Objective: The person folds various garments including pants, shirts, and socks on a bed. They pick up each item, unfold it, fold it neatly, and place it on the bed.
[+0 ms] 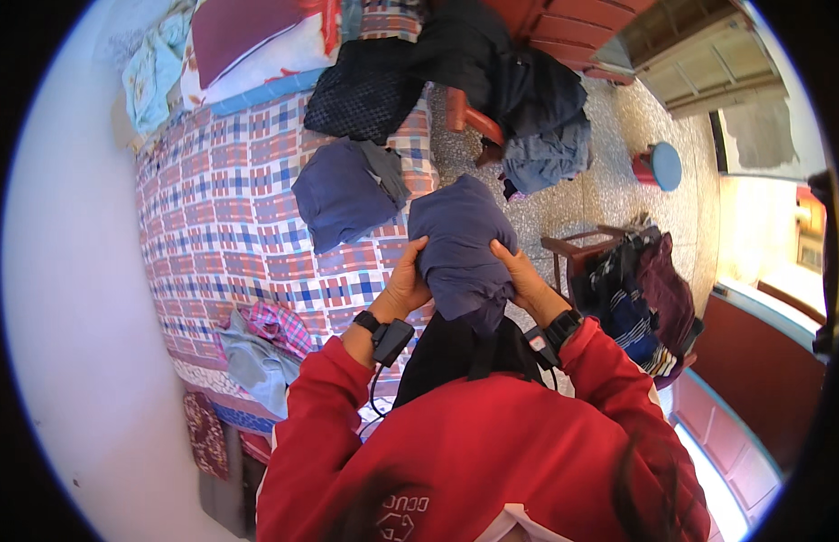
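Between my two hands I hold a bundled dark blue cloth garment (463, 251), its lower end gathered and hanging over my lap. My left hand (409, 281) grips its left side, thumb on top. On the opposite side my right hand (524, 274) holds it the same way. The undersides of the fingers are hidden by the cloth. Just beyond, on the bed, lies a similar folded dark blue garment (345, 193) with a grey piece (387, 169) along its right edge. Behind that rests a black patterned cloth (365, 88).
The bed carries a checked bedsheet (216, 223), stacked bedding (264, 54) and crumpled clothes (257, 359). Black clothes (541, 88) and denim (548, 159) drape over wooden furniture (474, 115). To my right stands a chair (582, 247) heaped with clothes (636, 291). A blue-topped stool (665, 166) is on the floor.
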`<state>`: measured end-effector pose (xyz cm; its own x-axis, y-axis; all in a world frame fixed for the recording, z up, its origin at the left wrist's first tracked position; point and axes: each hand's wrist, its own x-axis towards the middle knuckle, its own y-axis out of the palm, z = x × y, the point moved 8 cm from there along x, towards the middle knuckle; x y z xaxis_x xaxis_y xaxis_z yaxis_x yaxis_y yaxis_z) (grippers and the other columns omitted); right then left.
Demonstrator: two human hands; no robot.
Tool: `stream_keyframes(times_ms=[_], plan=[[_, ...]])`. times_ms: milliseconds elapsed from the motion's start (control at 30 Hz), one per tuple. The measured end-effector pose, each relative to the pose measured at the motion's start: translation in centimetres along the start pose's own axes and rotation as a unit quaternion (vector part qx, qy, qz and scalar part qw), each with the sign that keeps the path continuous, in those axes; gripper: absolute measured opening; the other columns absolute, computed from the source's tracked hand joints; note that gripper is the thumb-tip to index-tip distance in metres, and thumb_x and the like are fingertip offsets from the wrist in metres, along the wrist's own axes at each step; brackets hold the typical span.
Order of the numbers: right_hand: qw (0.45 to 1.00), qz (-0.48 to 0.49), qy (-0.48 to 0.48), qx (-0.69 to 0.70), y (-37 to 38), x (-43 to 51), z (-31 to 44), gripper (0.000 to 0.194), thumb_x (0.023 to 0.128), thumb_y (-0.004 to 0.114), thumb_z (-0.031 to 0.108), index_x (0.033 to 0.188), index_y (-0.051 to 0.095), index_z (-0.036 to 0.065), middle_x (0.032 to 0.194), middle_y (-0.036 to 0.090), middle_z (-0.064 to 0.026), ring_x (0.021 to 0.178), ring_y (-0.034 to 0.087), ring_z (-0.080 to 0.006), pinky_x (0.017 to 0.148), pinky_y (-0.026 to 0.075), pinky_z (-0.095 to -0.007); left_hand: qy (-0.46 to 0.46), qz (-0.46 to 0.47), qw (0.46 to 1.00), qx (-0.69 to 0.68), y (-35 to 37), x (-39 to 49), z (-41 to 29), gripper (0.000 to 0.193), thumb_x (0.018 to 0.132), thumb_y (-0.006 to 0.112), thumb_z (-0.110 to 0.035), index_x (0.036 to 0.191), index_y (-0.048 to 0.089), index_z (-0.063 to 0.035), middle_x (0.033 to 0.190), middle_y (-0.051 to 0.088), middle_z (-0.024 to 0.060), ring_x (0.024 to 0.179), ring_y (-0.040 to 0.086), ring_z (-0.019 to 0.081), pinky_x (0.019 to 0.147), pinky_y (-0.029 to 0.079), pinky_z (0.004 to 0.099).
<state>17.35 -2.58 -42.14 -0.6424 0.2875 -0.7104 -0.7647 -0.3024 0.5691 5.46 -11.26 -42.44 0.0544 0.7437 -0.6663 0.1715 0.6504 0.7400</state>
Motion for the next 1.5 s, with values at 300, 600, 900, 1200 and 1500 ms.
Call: stream_keyframes(times_ms=[300,600,900,1200,1500], plan=[[0.951,0.032,-0.132,-0.279,12.0,10.0,2.1,0.060,0.084,0.069,0.026,0.129,0.043,-0.005,0.118,0.058,-0.0137,0.107,0.056,-0.0210,0.093,0.044,-0.0319,0.233,-0.161,0.959,0.016,-8.8,-3.7,-12.8,0.061,0.083,0.069,-0.021,0.132,0.036,-0.0072,0.117,0.054,0.0151,0.107,0.057,0.0299,0.087,0.052,0.0420],[0.901,0.046,-0.020,-0.430,11.2,13.8,-2.3,0.064,0.088,0.061,0.030,0.138,0.033,0.001,0.115,0.059,-0.0148,0.094,0.062,-0.0188,0.077,0.050,-0.0313,0.246,-0.317,0.841,0.363,-20.0,-1.9,-26.6,0.075,0.083,0.070,-0.025,0.139,0.027,0.0004,0.128,0.048,0.0192,0.117,0.051,0.0300,0.098,0.044,0.0404],[0.919,-0.175,0.080,-0.344,-6.2,7.5,-1.0,0.037,0.095,0.050,0.019,0.130,0.043,0.008,0.098,0.064,-0.0066,0.074,0.060,-0.0130,0.060,0.046,-0.0253,0.366,-0.384,0.391,0.752,-11.7,1.8,-26.5,0.051,0.090,0.042,-0.012,0.141,0.038,-0.0137,0.147,0.025,0.0231,0.133,0.026,0.0464,0.108,0.020,0.0579],[0.930,-0.223,0.042,-0.289,-8.4,6.9,-0.5,0.039,0.092,0.049,0.020,0.127,0.044,0.005,0.092,0.064,-0.0076,0.070,0.059,-0.0136,0.066,0.047,-0.0278,0.269,-0.494,0.210,0.800,-12.8,7.5,-21.4,0.051,0.093,0.042,-0.046,0.140,0.039,-0.0278,0.150,0.015,0.0207,0.136,0.015,0.0456,0.104,0.014,0.0666],[0.923,-0.202,0.018,-0.327,-8.5,6.9,1.1,0.037,0.094,0.048,0.018,0.128,0.044,0.005,0.095,0.064,-0.0058,0.072,0.059,-0.0117,0.063,0.047,-0.0258,0.272,-0.472,0.187,0.818,-13.4,7.9,-22.6,0.053,0.093,0.043,-0.045,0.143,0.032,-0.0325,0.152,0.013,0.0160,0.137,0.016,0.0416,0.106,0.015,0.0637]])
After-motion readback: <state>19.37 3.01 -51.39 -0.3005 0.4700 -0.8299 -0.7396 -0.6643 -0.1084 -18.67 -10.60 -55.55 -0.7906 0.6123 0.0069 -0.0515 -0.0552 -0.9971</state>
